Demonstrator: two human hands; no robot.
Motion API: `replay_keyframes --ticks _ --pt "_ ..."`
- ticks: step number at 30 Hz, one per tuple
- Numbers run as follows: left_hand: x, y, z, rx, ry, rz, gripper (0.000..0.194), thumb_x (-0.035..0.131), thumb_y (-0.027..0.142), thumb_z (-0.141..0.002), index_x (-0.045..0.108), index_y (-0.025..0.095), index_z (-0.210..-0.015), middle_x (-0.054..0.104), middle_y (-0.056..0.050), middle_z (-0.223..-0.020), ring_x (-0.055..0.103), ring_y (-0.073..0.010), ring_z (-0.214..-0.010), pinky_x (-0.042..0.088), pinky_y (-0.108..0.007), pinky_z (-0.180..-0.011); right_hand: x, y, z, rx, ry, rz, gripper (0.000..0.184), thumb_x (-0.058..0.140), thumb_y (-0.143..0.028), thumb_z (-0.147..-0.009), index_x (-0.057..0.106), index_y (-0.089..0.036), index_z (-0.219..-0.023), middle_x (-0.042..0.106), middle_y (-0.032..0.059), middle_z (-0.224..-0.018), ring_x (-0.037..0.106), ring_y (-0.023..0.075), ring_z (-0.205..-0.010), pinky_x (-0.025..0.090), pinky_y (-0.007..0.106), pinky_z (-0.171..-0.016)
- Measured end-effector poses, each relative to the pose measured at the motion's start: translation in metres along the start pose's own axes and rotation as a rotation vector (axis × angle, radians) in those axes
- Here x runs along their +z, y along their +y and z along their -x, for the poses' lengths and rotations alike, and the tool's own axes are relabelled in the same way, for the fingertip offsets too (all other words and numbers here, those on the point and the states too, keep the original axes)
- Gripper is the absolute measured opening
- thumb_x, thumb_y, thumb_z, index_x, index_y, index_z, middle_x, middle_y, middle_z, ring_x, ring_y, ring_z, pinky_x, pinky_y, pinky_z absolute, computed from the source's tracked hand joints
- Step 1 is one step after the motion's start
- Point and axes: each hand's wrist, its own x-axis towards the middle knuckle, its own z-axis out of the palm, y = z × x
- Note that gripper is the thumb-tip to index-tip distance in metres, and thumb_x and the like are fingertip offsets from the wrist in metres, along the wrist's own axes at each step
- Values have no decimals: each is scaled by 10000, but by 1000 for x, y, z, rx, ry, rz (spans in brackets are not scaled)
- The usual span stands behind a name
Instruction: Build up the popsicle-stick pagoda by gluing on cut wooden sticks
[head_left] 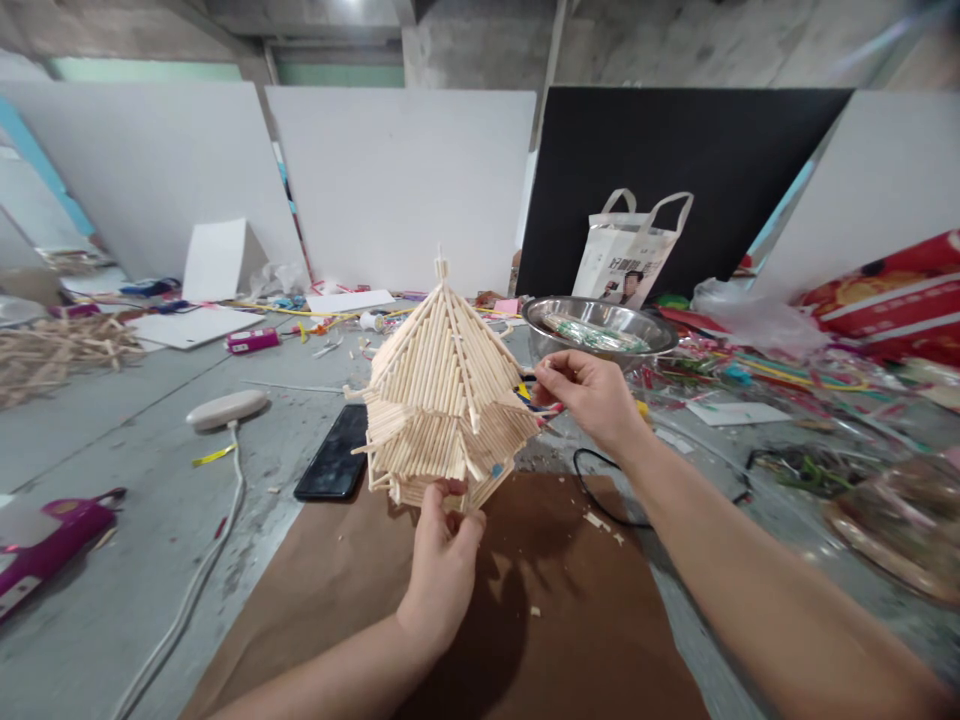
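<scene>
- The stick model [420, 370] is built of pale, slim wooden sticks laid side by side, its roof in overlapping tiers, a thin spire [442, 268] at twelve o'clock, stick ends jutting from the eaves, a blue spot [497, 470] near five o'clock.
- It sits upright over the brown sheet's [315, 590] far end, on the tabletop [165, 450].
- Left hand [442, 570], six o'clock: pinching its base.
- Right hand [589, 395], three o'clock: fingertips together beside the eaves; cannot tell whether they grip anything.
- Phone [334, 460]: eight o'clock.

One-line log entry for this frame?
left hand: holds stick model by base | right hand: pinched at its right edge, contact unclear | brown sheet: below left hand
</scene>
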Motion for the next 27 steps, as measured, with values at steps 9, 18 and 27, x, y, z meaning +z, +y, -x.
replay_keyframes --ticks 9,18,27 --pt "1 0 1 -6 6 9 248 455 228 -716 361 197 -944 394 83 -535 360 -52 -421 311 -147 -404 -1 -3 -1 5 -46 33 213 583 -353 -699 543 -144 -691 535 -25 -504 512 80 -425 433 213 -442" --pt "1 4 2 -23 2 8 276 454 241 -733 361 180 -985 428 74 -509 403 -67 -419 327 -159 -407 -2 -2 -2 7 -72 30 245 583 -389 -697 540 -148 -695 529 -27 -492 495 78 -412 438 219 -435" --pt "0 4 0 -30 -19 13 258 461 250 -736 377 185 -971 432 80 -479 399 -64 -408 319 -146 -395 -2 -3 -3 11 -73 13 234 590 -384 -691 550 -153 -691 542 -24 -494 517 84 -426 452 220 -451"
